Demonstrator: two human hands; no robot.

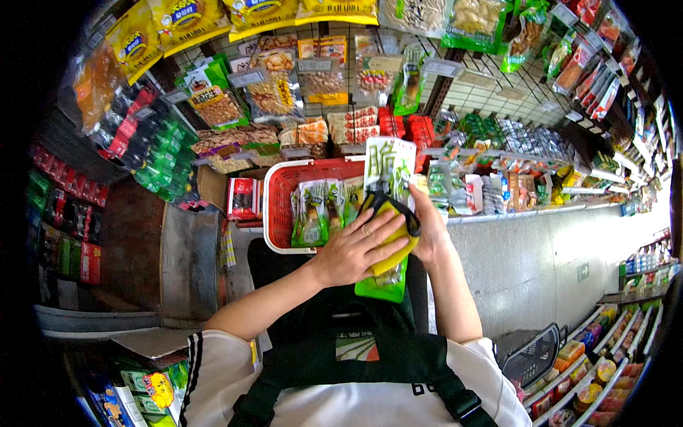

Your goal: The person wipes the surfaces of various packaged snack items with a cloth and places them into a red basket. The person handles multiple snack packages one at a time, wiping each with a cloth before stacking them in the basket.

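My left hand [347, 251] lies over a folded yellow cloth with a dark edge [396, 256], pressing it on the front of a snack pouch [388, 163]. The pouch is white at the top and green at the bottom, bears printed writing, and is held upright. My right hand [431, 224] grips the pouch by its right side; part of that hand is hidden behind it. Just beyond my hands, a red plastic basket with a white rim [275, 213] holds several similar green vacuum-packed pouches [315, 219].
Bagged nuts [219, 104] and yellow snack bags [187, 24] hang on a wire rack ahead. A low shelf of small packets [512, 192] runs right. A red box [244, 198] stands left of the basket. At lower right are a dark basket [533, 355] and tiered shelves [587, 379].
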